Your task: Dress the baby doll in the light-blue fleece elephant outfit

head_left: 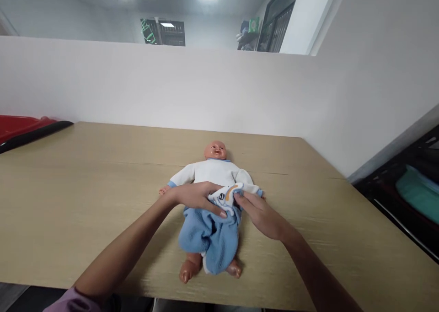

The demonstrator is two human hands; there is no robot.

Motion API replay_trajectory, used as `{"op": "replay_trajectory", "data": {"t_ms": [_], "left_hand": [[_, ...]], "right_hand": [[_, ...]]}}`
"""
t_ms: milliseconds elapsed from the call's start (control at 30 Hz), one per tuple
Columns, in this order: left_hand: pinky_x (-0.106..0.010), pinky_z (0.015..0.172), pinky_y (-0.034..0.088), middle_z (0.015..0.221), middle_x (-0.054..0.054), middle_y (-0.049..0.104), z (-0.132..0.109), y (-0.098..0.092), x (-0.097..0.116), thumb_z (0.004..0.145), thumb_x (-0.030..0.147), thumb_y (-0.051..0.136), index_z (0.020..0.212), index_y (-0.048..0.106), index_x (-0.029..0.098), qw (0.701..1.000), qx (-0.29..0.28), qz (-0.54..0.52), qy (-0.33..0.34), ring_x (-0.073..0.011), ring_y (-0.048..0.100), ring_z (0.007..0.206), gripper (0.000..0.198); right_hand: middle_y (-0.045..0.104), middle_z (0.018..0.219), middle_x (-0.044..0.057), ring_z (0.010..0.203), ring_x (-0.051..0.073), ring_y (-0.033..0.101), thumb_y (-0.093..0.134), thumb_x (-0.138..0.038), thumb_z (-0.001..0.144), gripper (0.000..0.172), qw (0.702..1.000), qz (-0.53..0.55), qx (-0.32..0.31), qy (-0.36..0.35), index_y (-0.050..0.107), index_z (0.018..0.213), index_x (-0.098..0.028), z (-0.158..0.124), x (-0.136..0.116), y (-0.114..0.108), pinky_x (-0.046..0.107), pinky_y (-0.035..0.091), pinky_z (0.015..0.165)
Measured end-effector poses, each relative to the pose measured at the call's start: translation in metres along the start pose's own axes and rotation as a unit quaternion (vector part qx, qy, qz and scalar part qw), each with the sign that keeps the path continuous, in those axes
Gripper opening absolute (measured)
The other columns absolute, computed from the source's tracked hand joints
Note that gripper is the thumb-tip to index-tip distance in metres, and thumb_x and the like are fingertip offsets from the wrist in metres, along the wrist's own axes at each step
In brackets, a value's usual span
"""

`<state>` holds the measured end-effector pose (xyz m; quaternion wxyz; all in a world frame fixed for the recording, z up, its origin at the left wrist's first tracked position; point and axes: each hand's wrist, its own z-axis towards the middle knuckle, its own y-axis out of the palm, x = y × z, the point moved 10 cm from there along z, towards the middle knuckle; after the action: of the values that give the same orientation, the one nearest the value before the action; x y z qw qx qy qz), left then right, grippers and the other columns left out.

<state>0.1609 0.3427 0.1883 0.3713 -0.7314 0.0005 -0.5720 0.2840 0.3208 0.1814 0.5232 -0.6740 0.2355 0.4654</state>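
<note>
A baby doll (pixel 216 151) lies on its back on the table, head away from me. It wears a white long-sleeved top (pixel 212 171) with blue cuffs and collar. Blue fleece baby pants (pixel 209 232) cover its hips and upper legs, and its bare feet stick out towards me. A white patch with an embroidered eye and an orange shape shows at the bunched upper part. My left hand (pixel 195 196) grips this part, thumb in front and fingers partly hidden behind the cloth. On the other side, my right hand (pixel 259 211) pinches the patch's edge.
The wooden table (pixel 103 174) runs back to a white wall (pixel 171 88) with a window above it. A red tub (pixel 20 125) with a black edge stands at the far left. To the right, a black rack (pixel 398 193) holds teal cloth (pixel 420 195).
</note>
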Motion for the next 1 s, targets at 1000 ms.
{"op": "replay_trajectory", "data": {"t_ms": [1000], "left_hand": [[-0.035,0.087,0.054,0.11,-0.005,0.072,-0.013,0.047,-0.012,0.081,0.056,0.084,0.115,0.068,0.019,0.985,-0.095,-0.142,0.025,-0.0278,0.065,0.102,0.053]], "right_hand": [[0.066,0.144,0.008,0.137,0.03,0.057,0.054,-0.062,0.103,0.057,0.991,0.113,-0.021,0.061,0.053,0.147,-0.027,-0.051,0.035,0.052,0.046,0.044,0.119]]}}
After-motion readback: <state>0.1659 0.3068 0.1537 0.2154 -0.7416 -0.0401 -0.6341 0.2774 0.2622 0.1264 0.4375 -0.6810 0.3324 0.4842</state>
